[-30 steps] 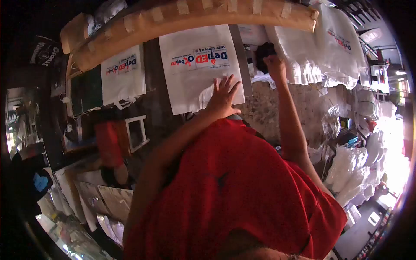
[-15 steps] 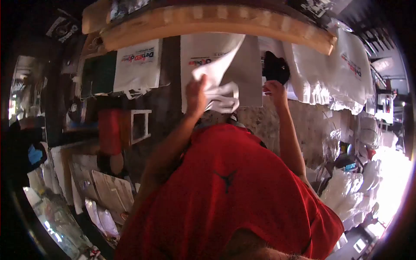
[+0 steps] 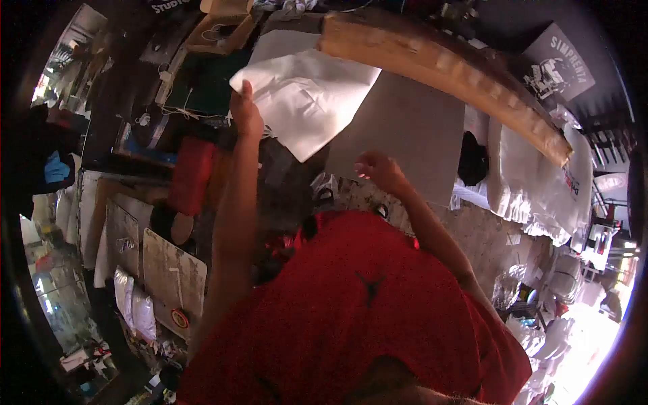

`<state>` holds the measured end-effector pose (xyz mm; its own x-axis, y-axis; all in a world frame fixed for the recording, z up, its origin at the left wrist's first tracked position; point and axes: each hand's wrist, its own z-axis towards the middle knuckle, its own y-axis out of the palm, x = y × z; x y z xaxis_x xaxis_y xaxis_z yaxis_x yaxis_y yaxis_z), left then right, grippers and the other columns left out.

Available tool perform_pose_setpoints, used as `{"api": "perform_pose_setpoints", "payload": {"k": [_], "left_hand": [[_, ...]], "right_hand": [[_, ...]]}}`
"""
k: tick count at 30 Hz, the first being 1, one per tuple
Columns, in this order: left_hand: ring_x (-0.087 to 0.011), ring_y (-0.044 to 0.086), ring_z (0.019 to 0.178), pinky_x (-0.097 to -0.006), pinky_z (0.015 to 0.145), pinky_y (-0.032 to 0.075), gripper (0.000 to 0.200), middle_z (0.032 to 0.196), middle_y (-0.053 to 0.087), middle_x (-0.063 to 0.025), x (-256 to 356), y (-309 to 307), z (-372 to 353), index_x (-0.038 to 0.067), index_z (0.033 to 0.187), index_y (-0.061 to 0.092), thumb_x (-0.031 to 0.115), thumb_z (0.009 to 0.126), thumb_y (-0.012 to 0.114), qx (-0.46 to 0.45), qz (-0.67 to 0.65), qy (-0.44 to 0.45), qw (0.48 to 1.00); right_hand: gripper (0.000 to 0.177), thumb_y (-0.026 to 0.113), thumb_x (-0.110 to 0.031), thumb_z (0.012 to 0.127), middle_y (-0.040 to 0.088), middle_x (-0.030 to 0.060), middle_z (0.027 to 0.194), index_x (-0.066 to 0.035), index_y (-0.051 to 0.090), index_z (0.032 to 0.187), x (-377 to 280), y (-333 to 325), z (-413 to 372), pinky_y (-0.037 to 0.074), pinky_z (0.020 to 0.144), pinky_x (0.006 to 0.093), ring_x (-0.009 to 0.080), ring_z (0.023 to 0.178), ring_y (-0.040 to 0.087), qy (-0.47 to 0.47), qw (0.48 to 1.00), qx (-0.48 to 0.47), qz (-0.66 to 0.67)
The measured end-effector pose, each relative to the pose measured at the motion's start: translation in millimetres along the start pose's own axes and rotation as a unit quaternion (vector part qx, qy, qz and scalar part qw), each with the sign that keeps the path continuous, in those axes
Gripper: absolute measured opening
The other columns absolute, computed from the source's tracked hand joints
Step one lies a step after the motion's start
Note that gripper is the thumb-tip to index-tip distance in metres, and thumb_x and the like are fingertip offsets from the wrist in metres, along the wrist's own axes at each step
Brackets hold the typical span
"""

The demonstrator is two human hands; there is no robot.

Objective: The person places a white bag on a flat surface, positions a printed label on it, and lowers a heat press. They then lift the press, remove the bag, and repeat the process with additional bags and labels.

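My left hand (image 3: 247, 116) is closed on the left edge of a white fabric bag (image 3: 307, 101), thumb upward. The bag hangs tilted over the left part of the work surface, its plain side showing and one corner pointing down. Thin strips dangle near my left wrist. My right hand (image 3: 382, 172) hovers over the lower part of a grey flat board (image 3: 418, 128). Its fingers are curled in, and nothing shows between them. Behind the raised bag, part of another pale sheet (image 3: 287, 42) is visible.
A long wooden beam (image 3: 445, 71) spans above the board. To the right lie a black cloth (image 3: 474, 158) and a stack of white printed bags (image 3: 533, 175). On the left are a dark green panel (image 3: 206, 77), a red box (image 3: 192, 175) and a worn board (image 3: 172, 283).
My left hand has carried the white bag up and left, off the grey board. My right hand has moved left and lower over the board. The camera view has turned.
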<state>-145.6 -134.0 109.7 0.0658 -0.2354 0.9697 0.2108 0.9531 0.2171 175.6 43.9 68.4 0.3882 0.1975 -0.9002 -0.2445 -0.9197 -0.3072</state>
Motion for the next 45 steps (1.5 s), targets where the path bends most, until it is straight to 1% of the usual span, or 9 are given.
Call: {"api": "perform_pose_setpoints", "payload": {"k": [14, 21, 22, 27, 33, 35, 38, 41, 45], "left_hand": [[-0.0128, 0.056, 0.071, -0.0285, 0.071, 0.046, 0.033, 0.081, 0.066, -0.003, 119.8, -23.1, 160.2, -0.001, 0.094, 0.067, 0.032, 0.097, 0.064, -0.057, 0.19, 0.268, 0.943], [-0.0272, 0.061, 0.118, -0.0351, 0.101, 0.048, 0.039, 0.123, 0.067, -0.0118, 109.4, 9.3, 87.0, 0.008, 0.126, 0.066, 0.001, 0.09, 0.053, -0.404, 0.298, 0.384, 0.775], [-0.0314, 0.065, 0.104, -0.0419, 0.094, 0.05, 0.036, 0.115, 0.069, -0.0099, 80.9, 2.0, 79.3, 0.01, 0.117, 0.069, 0.0, 0.085, 0.057, -0.385, 0.336, 0.444, 0.736], [-0.0326, 0.052, 0.126, -0.0446, 0.109, 0.039, 0.04, 0.137, 0.057, -0.0124, -35.4, -51.4, 24.8, 0.012, 0.12, 0.069, 0.006, 0.08, 0.069, -0.452, 0.428, 0.374, 0.687], [-0.037, 0.051, 0.122, -0.0474, 0.108, 0.038, 0.049, 0.132, 0.055, -0.0205, -96.1, -113.2, -24.2, 0.008, 0.123, 0.063, 0.025, 0.08, 0.08, -0.311, 0.423, 0.229, 0.819], [-0.0311, 0.053, 0.119, -0.0482, 0.106, 0.038, 0.05, 0.126, 0.057, -0.019, -136.2, -147.7, -30.6, 0.005, 0.121, 0.06, 0.03, 0.083, 0.08, -0.036, 0.411, 0.202, 0.888], [-0.035, 0.044, 0.128, -0.0451, 0.106, 0.035, 0.075, 0.131, 0.051, -0.0133, -191.5, -209.3, -14.3, 0.002, 0.135, 0.049, 0.04, 0.078, 0.08, 0.206, 0.377, -0.095, 0.898], [-0.03, 0.046, 0.126, -0.0413, 0.107, 0.034, 0.061, 0.13, 0.053, -0.008, -142.3, -212.7, -6.2, 0.003, 0.129, 0.052, 0.042, 0.086, 0.073, 0.241, -0.209, -0.348, 0.882], [-0.0204, 0.05, 0.12, -0.0379, 0.105, 0.035, 0.047, 0.124, 0.056, -0.0042, -120.7, -213.5, 0.2, 0.005, 0.126, 0.053, 0.038, 0.094, 0.064, 0.048, -0.265, -0.237, 0.934]], "right_hand": [[0.039, 0.062, -0.039, 0.096, 0.07, 0.0097, 0.099, -0.005, 0.065, 0.113, -95.9, 83.5, 97.8, 0.054, 0.077, 0.0363, 0.0185, 0.085, 0.068, -0.012, 0.992, -0.125, 0.008], [0.053, 0.052, -0.046, 0.1, 0.064, 0.0142, 0.114, 0.0, 0.054, 0.125, -174.4, 84.8, 142.2, 0.053, 0.087, 0.0389, 0.0231, 0.096, 0.066, -0.035, 0.872, -0.011, 0.487], [0.053, 0.05, -0.048, 0.1, 0.065, 0.0138, 0.112, 0.0, 0.056, 0.123, -178.3, 84.1, 146.9, 0.052, 0.088, 0.0394, 0.024, 0.098, 0.066, -0.043, 0.843, 0.002, 0.535], [0.035, 0.063, -0.026, 0.092, 0.064, 0.0118, 0.11, -0.004, 0.059, 0.12, -68.3, 113.5, 229.6, 0.055, 0.074, 0.0386, 0.022, 0.099, 0.064, 0.087, 0.927, 0.011, 0.365], [0.029, 0.066, -0.017, 0.085, 0.063, 0.0071, 0.092, -0.005, 0.062, 0.112, 3.1, 188.6, 246.9, 0.052, 0.069, 0.0362, 0.019, 0.081, 0.063, 0.253, 0.952, 0.082, 0.154], [0.028, 0.066, -0.016, 0.084, 0.062, 0.0071, 0.091, -0.005, 0.062, 0.11, 22.9, 210.1, 256.1, 0.052, 0.07, 0.0365, 0.0196, 0.081, 0.062, 0.286, 0.945, 0.108, 0.117], [0.039, 0.067, -0.019, 0.081, 0.069, 0.0127, 0.101, -0.001, 0.063, 0.115, 36.4, 224.7, 254.3, 0.054, 0.078, 0.0417, 0.0233, 0.094, 0.066, 0.234, 0.957, 0.156, 0.072], [0.041, 0.069, -0.02, 0.083, 0.068, 0.0107, 0.105, -0.005, 0.061, 0.12, 29.1, 223.4, 248.5, 0.053, 0.078, 0.0426, 0.0231, 0.098, 0.065, 0.204, 0.954, 0.118, 0.185], [0.039, 0.067, -0.018, 0.089, 0.066, 0.0103, 0.11, -0.005, 0.057, 0.124, -28.2, 198.2, 201.9, 0.055, 0.08, 0.0427, 0.0234, 0.1, 0.065, 0.242, 0.882, 0.116, 0.387]]}}
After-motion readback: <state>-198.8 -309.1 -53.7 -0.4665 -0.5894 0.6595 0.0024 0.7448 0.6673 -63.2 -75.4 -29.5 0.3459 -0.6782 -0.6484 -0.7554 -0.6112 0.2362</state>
